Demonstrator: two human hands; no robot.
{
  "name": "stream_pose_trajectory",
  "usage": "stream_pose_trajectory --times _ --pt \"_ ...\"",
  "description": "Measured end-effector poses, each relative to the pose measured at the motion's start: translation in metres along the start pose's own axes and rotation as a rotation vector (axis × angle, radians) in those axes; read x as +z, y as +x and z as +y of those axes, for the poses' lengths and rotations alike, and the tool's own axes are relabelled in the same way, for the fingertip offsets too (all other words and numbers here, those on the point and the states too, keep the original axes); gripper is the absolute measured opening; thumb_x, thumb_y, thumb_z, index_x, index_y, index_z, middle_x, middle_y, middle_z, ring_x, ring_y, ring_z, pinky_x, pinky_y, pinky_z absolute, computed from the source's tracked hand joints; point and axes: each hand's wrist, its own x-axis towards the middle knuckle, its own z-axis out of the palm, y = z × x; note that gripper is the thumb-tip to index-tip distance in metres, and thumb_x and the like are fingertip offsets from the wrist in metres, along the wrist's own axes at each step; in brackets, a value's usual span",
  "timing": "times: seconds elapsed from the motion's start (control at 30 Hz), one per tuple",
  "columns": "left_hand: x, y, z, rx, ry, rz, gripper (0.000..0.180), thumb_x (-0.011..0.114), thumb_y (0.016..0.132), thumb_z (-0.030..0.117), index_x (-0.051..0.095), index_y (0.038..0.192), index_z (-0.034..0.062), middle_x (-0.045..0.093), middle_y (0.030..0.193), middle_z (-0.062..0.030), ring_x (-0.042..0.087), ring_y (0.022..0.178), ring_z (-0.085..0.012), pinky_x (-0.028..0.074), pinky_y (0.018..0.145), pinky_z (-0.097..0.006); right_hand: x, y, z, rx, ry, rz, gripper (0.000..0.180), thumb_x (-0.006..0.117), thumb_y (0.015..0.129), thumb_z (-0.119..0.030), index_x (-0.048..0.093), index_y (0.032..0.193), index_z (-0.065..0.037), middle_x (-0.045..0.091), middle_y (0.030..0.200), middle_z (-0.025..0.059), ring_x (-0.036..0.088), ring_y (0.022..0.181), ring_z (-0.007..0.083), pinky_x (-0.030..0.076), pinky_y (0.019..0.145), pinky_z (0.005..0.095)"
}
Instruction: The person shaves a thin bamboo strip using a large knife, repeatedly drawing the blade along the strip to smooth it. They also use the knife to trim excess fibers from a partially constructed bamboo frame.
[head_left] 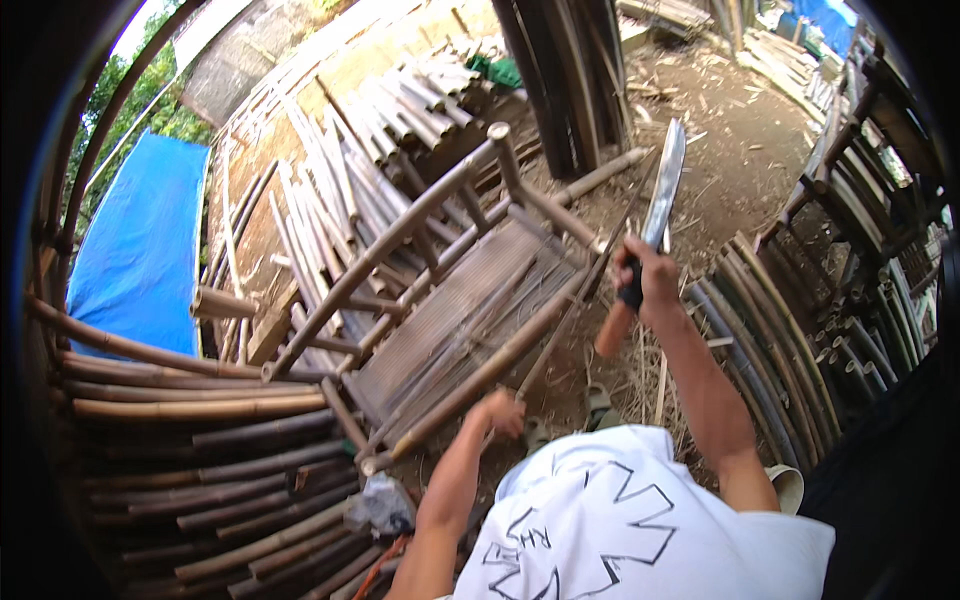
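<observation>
My right hand (pixel 650 275) is raised at the right of the bamboo bench, closed round the dark handle of a machete. The machete's blade (pixel 667 185) points up and away from me, and a brown, wood-like piece (pixel 613 332) shows below the fist. Lower and to the left, my left hand (pixel 502 413) is closed by the bench's near rail. A thin bamboo strip (pixel 553 345) runs from that hand up past the right hand. Several loose strips lie across the slatted seat of the bamboo bench (pixel 385 385).
Stacked bamboo poles (pixel 260 470) fill the lower left, and more poles (pixel 345 190) lie beyond the bench. A dark post (pixel 565 90) stands at the far side. Split bamboo (pixel 755 340) leans at the right. A blue tarp (pixel 140 250) hangs at the left; shavings litter the ground.
</observation>
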Motion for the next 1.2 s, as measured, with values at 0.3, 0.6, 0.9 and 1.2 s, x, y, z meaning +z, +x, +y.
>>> stream_pose_trajectory --times 0.3,0.6,0.9,1.2 --pt "0.101 0.029 0.022 -0.771 -0.610 0.591 0.033 0.060 0.091 0.030 0.071 0.105 0.0027 0.070 0.100 -0.0199 0.067 0.097 -0.0333 0.051 0.085 -0.042 -0.237 -0.063 0.027 0.347 -0.548 0.463 0.022 0.062 0.091 -0.021 0.056 0.084 -0.002 0.065 0.070 0.0113 0.052 0.046 0.0119 0.044 0.041 0.0290" --pt "0.137 0.147 -0.072 -0.802 -0.350 0.353 0.031 0.059 0.090 0.028 0.065 0.113 0.0069 0.057 0.123 -0.0197 0.056 0.113 -0.0377 0.047 0.095 -0.048 -0.447 -0.301 0.214 1.001 -0.970 0.703 0.027 0.060 0.086 -0.012 0.060 0.064 0.004 0.062 0.057 0.0166 0.058 0.039 0.0248 0.042 0.034 0.0381" --pt "0.162 0.462 -0.246 -0.693 -0.194 0.344 0.044 0.054 0.091 0.025 0.048 0.130 0.0054 0.053 0.130 -0.0152 0.047 0.125 -0.0363 0.043 0.102 -0.048 -0.496 -0.430 0.340 1.439 -1.441 0.641 0.024 0.066 0.079 -0.014 0.067 0.066 0.006 0.066 0.066 0.0213 0.067 0.059 0.0353 0.052 0.055 0.0439" --pt "0.224 0.542 -0.361 -0.742 0.099 0.210 0.023 0.048 0.095 0.017 0.057 0.114 0.0087 0.056 0.122 -0.0127 0.055 0.113 -0.0329 0.045 0.094 -0.049 -0.511 -0.373 0.407 1.595 -1.181 0.765 0.025 0.066 0.079 -0.018 0.068 0.070 0.006 0.067 0.068 0.0225 0.068 0.063 0.0369 0.053 0.058 0.0438"
